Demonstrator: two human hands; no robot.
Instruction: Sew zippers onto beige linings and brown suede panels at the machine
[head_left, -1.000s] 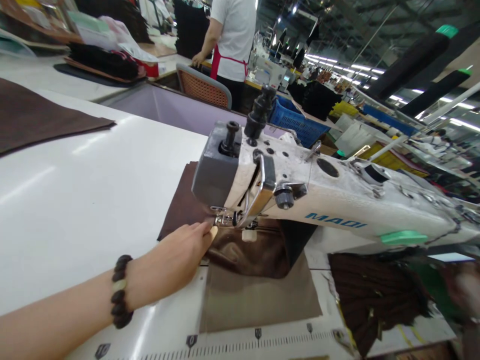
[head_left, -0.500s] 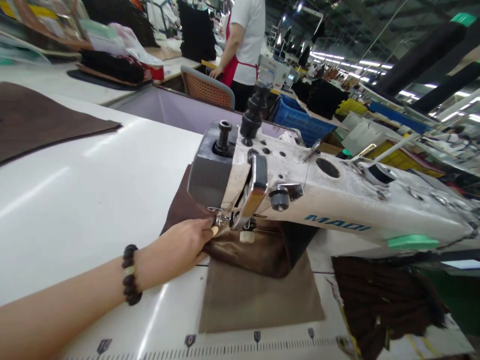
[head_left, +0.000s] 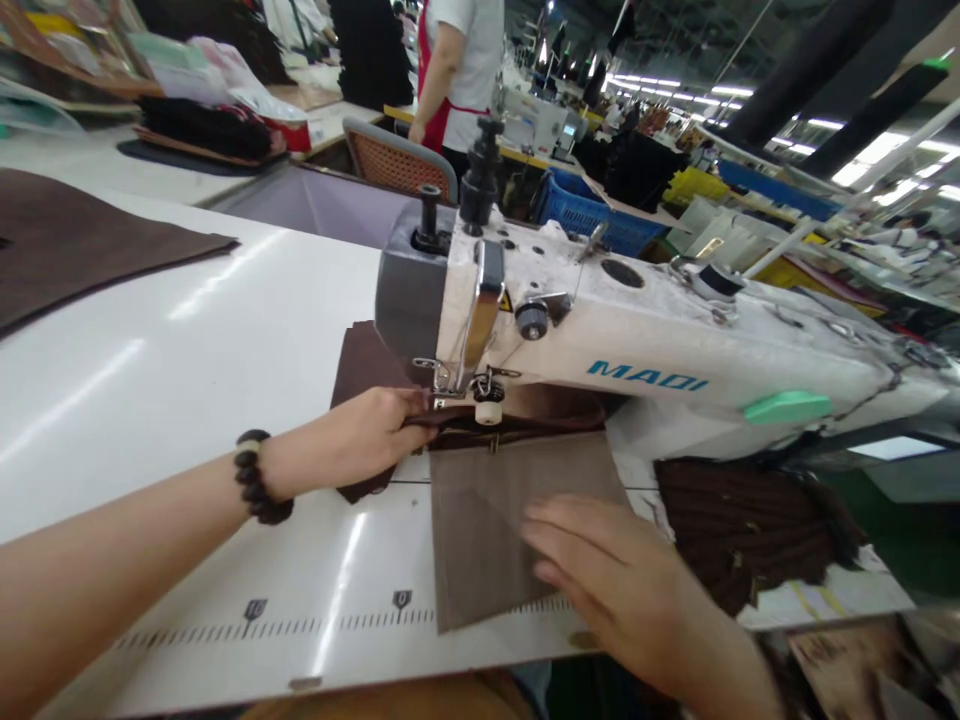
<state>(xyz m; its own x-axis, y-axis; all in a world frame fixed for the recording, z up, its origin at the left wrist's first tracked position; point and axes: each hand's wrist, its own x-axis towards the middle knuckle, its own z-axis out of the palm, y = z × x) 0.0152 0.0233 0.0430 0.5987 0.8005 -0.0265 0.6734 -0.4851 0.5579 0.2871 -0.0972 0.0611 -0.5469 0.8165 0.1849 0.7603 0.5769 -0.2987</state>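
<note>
A white sewing machine [head_left: 555,330] marked MAQI stands on the white table [head_left: 225,380]. My left hand [head_left: 360,435], with a dark bead bracelet on the wrist, pinches the edge of dark brown fabric [head_left: 360,365] just left of the needle area. A lighter brown fabric panel [head_left: 480,540] extends from under the presser area toward the table's front edge. Over its right part is my right hand [head_left: 607,570], slightly blurred, fingers stretched out and holding nothing; whether it touches the panel is unclear.
Another brown fabric piece [head_left: 90,240] lies at the left. Pleated dark brown pieces [head_left: 735,520] are stacked at the right. Behind the machine are an orange-backed chair [head_left: 397,160], a blue crate [head_left: 592,215] and a person [head_left: 465,80] in a red apron. A ruler scale [head_left: 300,625] runs along the front.
My right hand has come into view over the lighter panel. The brown fabric that bulged in front of the needle now lies flatter and folded back. My left hand still grips its edge.
</note>
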